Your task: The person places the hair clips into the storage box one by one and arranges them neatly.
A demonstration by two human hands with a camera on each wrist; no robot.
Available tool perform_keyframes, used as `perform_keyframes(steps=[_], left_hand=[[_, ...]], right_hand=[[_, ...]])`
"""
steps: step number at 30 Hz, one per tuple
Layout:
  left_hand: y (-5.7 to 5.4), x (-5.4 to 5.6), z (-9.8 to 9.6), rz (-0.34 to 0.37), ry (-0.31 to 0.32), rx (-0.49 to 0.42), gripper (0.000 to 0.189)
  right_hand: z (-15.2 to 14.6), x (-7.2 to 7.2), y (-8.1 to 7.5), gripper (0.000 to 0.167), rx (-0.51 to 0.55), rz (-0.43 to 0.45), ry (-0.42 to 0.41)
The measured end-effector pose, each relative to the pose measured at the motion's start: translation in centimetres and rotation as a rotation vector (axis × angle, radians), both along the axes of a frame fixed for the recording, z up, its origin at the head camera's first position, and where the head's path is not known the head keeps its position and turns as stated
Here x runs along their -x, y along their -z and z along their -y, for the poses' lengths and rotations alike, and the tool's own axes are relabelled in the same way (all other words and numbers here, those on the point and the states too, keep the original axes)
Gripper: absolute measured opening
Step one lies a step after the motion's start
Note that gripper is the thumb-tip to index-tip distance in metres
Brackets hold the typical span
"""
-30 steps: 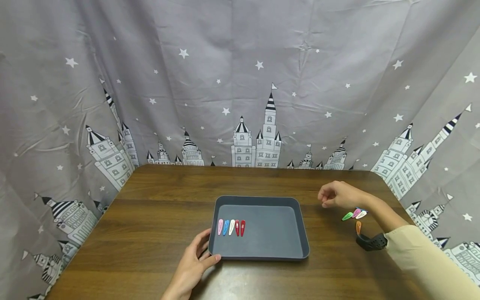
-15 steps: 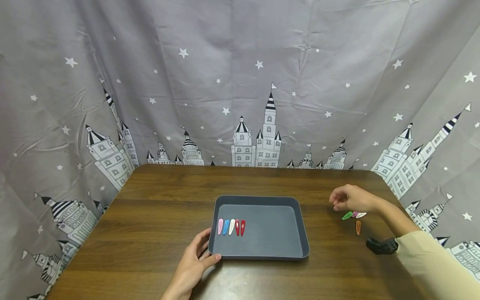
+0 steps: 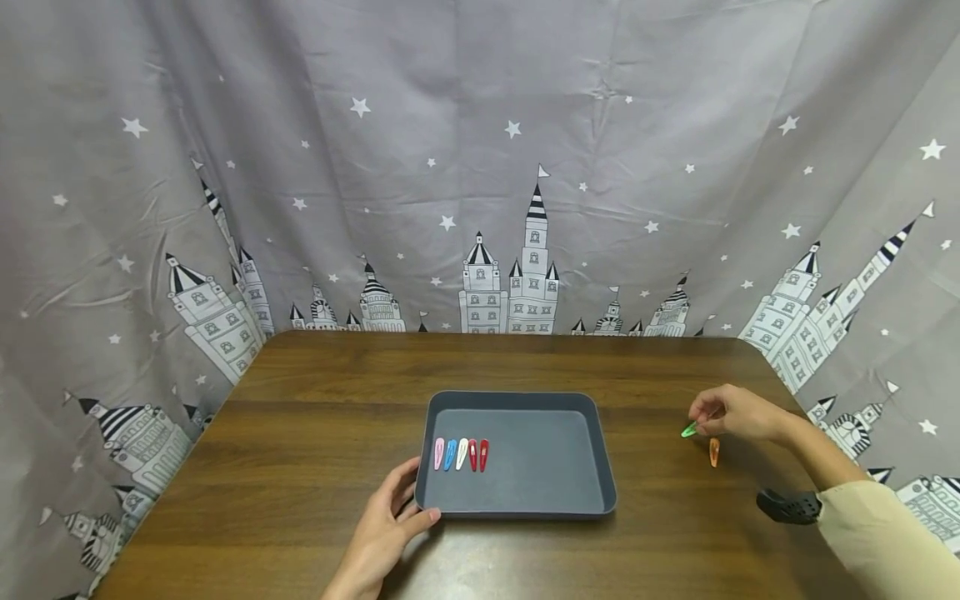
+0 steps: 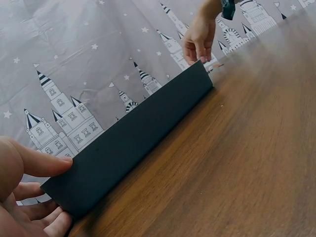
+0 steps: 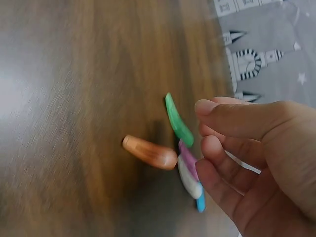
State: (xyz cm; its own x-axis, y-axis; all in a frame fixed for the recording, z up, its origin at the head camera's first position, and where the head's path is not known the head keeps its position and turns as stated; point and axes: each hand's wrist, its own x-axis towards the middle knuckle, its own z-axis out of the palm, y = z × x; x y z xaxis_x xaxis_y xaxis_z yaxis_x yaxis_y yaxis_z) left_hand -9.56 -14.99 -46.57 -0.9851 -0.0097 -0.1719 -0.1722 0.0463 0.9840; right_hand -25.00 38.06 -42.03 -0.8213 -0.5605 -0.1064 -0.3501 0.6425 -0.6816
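My left hand (image 3: 386,521) grips the near left corner of a dark grey tray (image 3: 551,462), its thumb on the front wall and the other fingers round the side. Inside the tray, at the left, a row of snap hair clips lies side by side: pink (image 3: 438,454), blue (image 3: 450,455), white (image 3: 461,455) and two red ones (image 3: 483,456). My right hand (image 3: 738,412) hovers over loose clips on the right, fingers loosely bent and holding nothing. Beside its fingertips lie a green clip (image 5: 177,121), an orange clip (image 5: 150,152), and overlapping purple (image 5: 189,160), white (image 5: 186,178) and blue (image 5: 201,201) clips.
Everything rests on a brown wooden table (image 3: 322,417). A grey curtain (image 3: 375,167) printed with castles and stars hangs behind its far edge and along the sides. A black band (image 3: 787,507) sits at the right sleeve's cuff.
My right hand has moved right and down toward the loose clips, covering some of them in the head view. The left hand and the tray stay in place.
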Motion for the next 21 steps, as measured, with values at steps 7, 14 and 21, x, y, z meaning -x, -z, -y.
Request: perform_keyframes(steps=[7,14,21], left_hand=[[-0.1,0.0,-0.1,0.005,-0.004,0.007,0.077],[-0.2,0.0,-0.1,0.008,-0.004,0.009,0.077],[-0.1,0.0,-0.1,0.010,-0.008,0.016,0.076]], right_hand=[[-2.6,-0.5,1.5,0.010,-0.037,-0.074,0.012],[-3.7,-1.5,2.7,0.008,0.019,-0.010,0.084],[-3.1,-2.1,3.0,0.012,0.013,-0.041,0.144]])
